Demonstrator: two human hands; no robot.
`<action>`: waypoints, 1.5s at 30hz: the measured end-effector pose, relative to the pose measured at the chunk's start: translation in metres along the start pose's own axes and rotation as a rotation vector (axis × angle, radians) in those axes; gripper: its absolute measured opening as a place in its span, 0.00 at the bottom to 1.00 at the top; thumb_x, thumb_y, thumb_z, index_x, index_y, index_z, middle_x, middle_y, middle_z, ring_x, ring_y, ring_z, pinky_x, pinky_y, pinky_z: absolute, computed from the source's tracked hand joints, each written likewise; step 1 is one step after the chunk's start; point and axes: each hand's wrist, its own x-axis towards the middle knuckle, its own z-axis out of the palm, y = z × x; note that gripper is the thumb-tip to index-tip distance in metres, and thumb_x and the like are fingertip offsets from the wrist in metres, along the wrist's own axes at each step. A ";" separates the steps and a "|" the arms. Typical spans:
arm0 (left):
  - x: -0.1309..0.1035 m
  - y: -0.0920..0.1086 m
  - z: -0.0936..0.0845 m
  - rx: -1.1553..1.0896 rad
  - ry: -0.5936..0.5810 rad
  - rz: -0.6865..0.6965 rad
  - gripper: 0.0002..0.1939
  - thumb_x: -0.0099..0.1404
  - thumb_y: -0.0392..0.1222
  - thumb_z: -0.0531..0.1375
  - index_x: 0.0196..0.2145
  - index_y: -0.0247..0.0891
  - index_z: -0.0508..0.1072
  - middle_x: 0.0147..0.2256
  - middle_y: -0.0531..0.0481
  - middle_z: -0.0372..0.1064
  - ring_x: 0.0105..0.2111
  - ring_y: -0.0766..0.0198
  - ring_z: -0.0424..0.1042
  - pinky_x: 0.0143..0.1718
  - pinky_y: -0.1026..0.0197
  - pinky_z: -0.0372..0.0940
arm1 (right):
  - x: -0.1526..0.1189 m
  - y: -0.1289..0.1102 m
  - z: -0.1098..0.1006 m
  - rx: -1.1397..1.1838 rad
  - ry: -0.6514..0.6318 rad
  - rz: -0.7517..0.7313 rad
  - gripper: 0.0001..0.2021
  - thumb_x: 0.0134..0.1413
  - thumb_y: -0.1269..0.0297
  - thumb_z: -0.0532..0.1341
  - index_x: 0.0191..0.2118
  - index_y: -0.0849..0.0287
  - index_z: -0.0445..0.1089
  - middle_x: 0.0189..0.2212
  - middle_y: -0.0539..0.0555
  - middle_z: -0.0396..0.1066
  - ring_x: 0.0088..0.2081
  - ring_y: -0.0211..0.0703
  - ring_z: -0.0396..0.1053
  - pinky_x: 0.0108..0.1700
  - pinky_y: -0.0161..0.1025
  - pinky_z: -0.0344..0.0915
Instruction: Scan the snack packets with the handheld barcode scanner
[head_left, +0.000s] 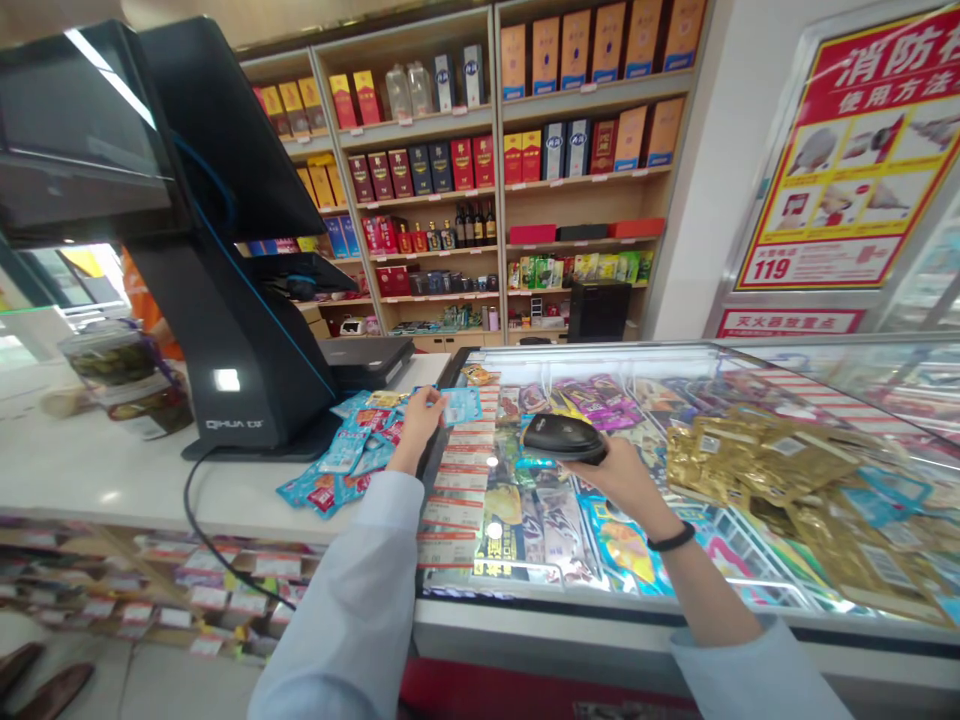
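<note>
Head view: the left hand (424, 412) pinches a blue packet (461, 405) at the counter's right edge, the packet jutting over the left edge of the glass-topped freezer (517, 610). The right hand (619, 475) is wrapped round a black scanner (562, 438), raised above the freezer's glass with its head towards the packet. Just beside the left wrist, more blue packets (341, 450) lie overlapping near the right end of the counter (262, 497). Gold packets (765, 465) are heaped towards the freezer's right edge. On the counter, left of the loose packets, stands a black terminal (240, 350), with jars (139, 405) to its left. Shelves (424, 205) of boxes and bottles rise behind.
</note>
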 end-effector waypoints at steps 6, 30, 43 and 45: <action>-0.024 0.016 0.040 -0.344 -0.113 -0.087 0.15 0.59 0.49 0.58 0.32 0.43 0.53 0.19 0.60 0.66 0.21 0.61 0.73 0.27 0.59 0.68 | 0.002 0.004 -0.002 -0.027 0.050 -0.010 0.15 0.38 0.51 0.64 0.22 0.60 0.74 0.15 0.54 0.70 0.27 0.53 0.72 0.24 0.38 0.62; -0.062 0.038 0.076 -0.781 -0.273 0.036 0.26 0.51 0.54 0.67 0.41 0.40 0.62 0.44 0.41 0.75 0.45 0.50 0.75 0.55 0.43 0.62 | -0.001 0.000 -0.010 -0.082 0.183 0.068 0.15 0.42 0.52 0.64 0.31 0.60 0.77 0.22 0.57 0.75 0.36 0.62 0.74 0.28 0.41 0.64; -0.062 0.042 0.075 -0.795 -0.259 0.029 0.30 0.51 0.55 0.68 0.44 0.39 0.61 0.45 0.40 0.74 0.44 0.49 0.75 0.54 0.42 0.62 | 0.000 0.001 -0.012 -0.057 0.204 0.080 0.15 0.40 0.53 0.64 0.28 0.62 0.77 0.21 0.58 0.75 0.33 0.59 0.74 0.28 0.40 0.64; -0.062 0.039 0.075 -0.791 -0.266 0.032 0.30 0.51 0.55 0.67 0.44 0.39 0.61 0.45 0.40 0.74 0.44 0.50 0.75 0.55 0.42 0.62 | 0.001 0.002 -0.011 -0.056 0.217 0.068 0.16 0.40 0.53 0.64 0.30 0.62 0.77 0.23 0.58 0.76 0.34 0.59 0.74 0.29 0.40 0.64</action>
